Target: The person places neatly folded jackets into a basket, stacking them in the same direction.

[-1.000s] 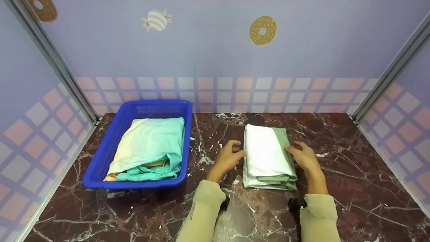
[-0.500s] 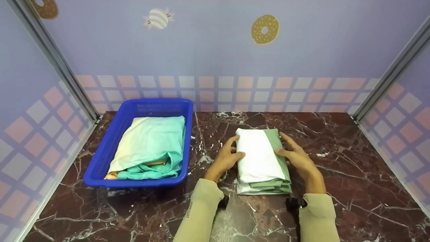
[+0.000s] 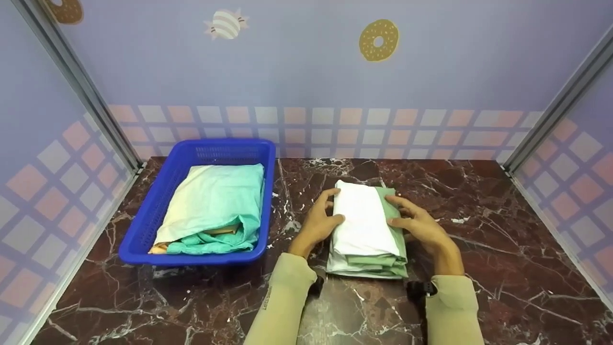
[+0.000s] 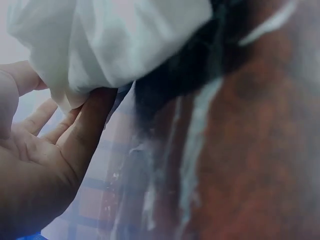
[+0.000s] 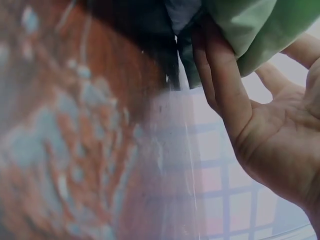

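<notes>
A folded white-and-green cloth (image 3: pixel 361 220), several layers thick, lies between my two hands in the head view. My left hand (image 3: pixel 318 223) grips its left side, thumb on top of the white part. On the green side, my right hand (image 3: pixel 424 227) holds the opposite edge, thumb also on top. In the left wrist view, fingers (image 4: pixel 92 122) reach under the white fabric (image 4: pixel 120 40). The right wrist view has fingers (image 5: pixel 227 75) tucked beneath the green fabric (image 5: pixel 250 25), their tips hidden.
A blue plastic basket (image 3: pixel 191 259) stands to the left on the dark red marbled tabletop (image 3: pixel 517 249). Inside it lies a folded cream-and-turquoise cloth (image 3: pixel 215 201) with an orange bit showing underneath. Patterned panels (image 3: pixel 311 72) enclose the back and sides.
Both hands have closed in on the folded cloth's sides and taken hold. The cloth has shifted left and a little toward me. The basket stays in place.
</notes>
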Demonstrator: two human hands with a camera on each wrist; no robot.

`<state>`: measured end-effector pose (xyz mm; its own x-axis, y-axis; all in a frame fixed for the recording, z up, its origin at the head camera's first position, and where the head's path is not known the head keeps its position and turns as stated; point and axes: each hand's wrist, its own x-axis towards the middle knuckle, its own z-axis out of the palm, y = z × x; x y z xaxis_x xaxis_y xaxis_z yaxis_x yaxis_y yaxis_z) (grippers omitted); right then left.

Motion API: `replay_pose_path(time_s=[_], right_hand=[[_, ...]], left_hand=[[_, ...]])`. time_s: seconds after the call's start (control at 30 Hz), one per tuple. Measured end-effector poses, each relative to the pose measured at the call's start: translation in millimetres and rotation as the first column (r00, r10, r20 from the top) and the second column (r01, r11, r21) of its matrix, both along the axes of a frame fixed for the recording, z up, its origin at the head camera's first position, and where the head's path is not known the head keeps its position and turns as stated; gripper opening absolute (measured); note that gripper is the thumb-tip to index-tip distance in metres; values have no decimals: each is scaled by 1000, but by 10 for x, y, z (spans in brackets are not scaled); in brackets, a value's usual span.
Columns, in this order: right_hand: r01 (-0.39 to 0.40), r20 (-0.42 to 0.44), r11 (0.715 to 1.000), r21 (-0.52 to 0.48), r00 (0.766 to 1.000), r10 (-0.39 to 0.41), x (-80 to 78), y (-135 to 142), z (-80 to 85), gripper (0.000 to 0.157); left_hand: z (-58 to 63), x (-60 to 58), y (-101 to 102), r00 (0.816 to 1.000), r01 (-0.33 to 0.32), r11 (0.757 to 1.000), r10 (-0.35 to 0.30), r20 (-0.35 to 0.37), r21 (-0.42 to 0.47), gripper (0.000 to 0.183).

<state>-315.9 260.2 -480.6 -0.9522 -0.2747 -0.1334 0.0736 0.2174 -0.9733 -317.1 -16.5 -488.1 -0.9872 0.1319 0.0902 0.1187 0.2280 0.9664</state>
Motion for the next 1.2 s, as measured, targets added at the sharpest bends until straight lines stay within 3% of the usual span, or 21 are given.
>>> replay_pose_path(time_s=[0.37, 0.63, 0.8, 1.2], right_hand=[[-5, -36, 1000, -13, 999, 5, 53, -24, 187, 70], [7, -122, 1000, -9, 992, -8, 84, -43, 351, 70], [14, -125, 999, -30, 992, -18, 127, -49, 449, 70], [-7, -246, 1000, -26, 969, 0, 207, -121, 649, 73]], left_hand=[[168, 35, -47, 999, 16, 1000, -16, -41, -7, 59], [389, 113, -92, 998, -1, 999, -1, -64, -33, 64], [505, 147, -134, 997, 4, 998, -8, -75, -55, 63], [717, 241, -251, 992, 32, 999, -29, -125, 18, 61]])
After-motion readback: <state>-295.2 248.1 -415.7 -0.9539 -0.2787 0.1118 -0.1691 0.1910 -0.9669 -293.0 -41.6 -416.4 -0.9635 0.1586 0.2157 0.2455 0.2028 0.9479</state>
